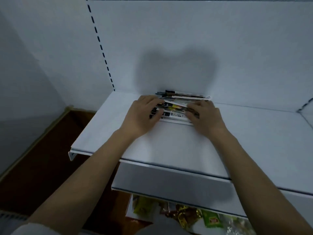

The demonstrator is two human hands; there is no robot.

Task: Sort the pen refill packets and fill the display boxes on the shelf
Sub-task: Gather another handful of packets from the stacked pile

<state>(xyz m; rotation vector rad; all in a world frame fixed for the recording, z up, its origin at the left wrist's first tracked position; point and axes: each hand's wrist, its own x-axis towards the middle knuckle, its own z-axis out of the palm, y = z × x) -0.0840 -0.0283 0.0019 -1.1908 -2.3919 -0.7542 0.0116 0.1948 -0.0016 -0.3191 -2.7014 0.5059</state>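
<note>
Pen refill packets [176, 106] lie in a messy stack at the back of the white shelf [169, 146], close to the rear panel [186, 39]. Packets are long and thin, black, white and yellow print, laid roughly left to right, overlapping. Print too blurred to read. Whether they sit in a display box or straight on the shelf: cannot tell; a white edge shows under the front of the stack.

Left hand [144, 112] is on the left end of the stack, palm down, fingers bent over the packet ends, fingertips among the packets. Right hand [205, 114] is on the right end, palm down, fingers curled onto the packet ends. Both hands touch the stack, one at each end, with the packets between them. Firm grip or just pressing: cannot tell for sure, frame is soft; fingers look curled round the ends.

Both forearms are bare and reach in from the lower edge; a light sleeve [28, 229] shows at lower left.

A shadow of the hands falls on the rear panel above the stack. A slotted upright [100, 43] runs down the left of the panel.

Below the shelf, a lower shelf [169, 184] sticks out, and under it lie snack packets [186, 216], green, yellow and brown. Brown floor [42, 167] at left, beside a grey wall [22, 82].
</note>
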